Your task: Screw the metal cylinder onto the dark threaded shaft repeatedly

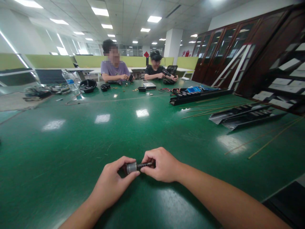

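Head view: metal cylinder (131, 168) with dark ribbed shaft (143, 165) lies crosswise between both hands, over the near part of the green desk (114, 133). Left hand (113, 179): grip closed around the cylinder, thumb and fingers on its sides. Right hand (163, 165): grip pinched on the shaft's outer end.

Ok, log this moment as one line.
left hand: holding grey cylinder | right hand: curled around dark shaft | below: green tabletop

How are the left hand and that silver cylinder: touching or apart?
Touching: the head view shows the left hand gripping the silver cylinder between thumb and index finger.
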{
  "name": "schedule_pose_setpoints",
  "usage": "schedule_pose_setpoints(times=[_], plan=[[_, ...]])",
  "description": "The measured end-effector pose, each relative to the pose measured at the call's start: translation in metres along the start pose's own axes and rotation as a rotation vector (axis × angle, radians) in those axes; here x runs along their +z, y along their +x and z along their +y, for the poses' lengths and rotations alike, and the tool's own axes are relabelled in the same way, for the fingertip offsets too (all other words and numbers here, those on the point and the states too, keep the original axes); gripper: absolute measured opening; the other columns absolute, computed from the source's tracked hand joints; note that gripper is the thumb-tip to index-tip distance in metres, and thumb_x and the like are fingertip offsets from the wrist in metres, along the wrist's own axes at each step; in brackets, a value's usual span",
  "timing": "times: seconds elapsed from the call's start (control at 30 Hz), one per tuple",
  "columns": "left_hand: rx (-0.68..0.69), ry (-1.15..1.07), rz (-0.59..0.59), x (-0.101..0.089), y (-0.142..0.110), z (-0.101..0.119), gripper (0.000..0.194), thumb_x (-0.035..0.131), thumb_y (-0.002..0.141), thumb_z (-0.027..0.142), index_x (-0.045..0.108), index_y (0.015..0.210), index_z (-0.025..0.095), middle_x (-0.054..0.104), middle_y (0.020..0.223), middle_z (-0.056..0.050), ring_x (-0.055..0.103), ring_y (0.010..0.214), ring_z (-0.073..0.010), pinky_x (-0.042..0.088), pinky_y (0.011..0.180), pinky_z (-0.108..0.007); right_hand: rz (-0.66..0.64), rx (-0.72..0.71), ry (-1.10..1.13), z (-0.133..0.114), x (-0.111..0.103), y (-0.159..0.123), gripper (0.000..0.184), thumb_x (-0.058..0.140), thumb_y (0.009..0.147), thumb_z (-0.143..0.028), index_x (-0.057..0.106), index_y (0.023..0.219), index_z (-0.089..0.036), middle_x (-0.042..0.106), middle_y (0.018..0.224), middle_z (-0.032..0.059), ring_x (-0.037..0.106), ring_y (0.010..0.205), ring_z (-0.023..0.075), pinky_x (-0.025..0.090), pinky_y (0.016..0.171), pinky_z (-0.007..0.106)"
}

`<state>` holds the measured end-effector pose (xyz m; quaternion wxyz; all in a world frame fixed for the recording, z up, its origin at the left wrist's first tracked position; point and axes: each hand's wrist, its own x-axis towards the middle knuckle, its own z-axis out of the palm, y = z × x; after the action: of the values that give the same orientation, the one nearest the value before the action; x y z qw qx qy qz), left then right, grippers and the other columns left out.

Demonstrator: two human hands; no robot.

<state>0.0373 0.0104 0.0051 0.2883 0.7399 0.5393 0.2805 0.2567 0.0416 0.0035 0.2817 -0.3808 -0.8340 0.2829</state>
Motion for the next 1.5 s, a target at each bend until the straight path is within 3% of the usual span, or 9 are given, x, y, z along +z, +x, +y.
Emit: schedule_pose_setpoints(times=[1.5], plan=[[0.016,0.013,0.015,-0.0017,-0.0019,0.0026,0.025,0.07,0.082,0.039,0.068,0.104,0.026,0.072,0.097,0.001,0.067,0.089,-0.0193,0.049,0.081,-0.03,-0.019,0.09,0.041,-0.0039,-0.0001,0.0006,0.013,0.07,0.077,-0.029,0.069,0.081,-0.017,0.067,0.067,-0.0006,0.057,0.058,0.0108,0.038,0.054,0.021]])
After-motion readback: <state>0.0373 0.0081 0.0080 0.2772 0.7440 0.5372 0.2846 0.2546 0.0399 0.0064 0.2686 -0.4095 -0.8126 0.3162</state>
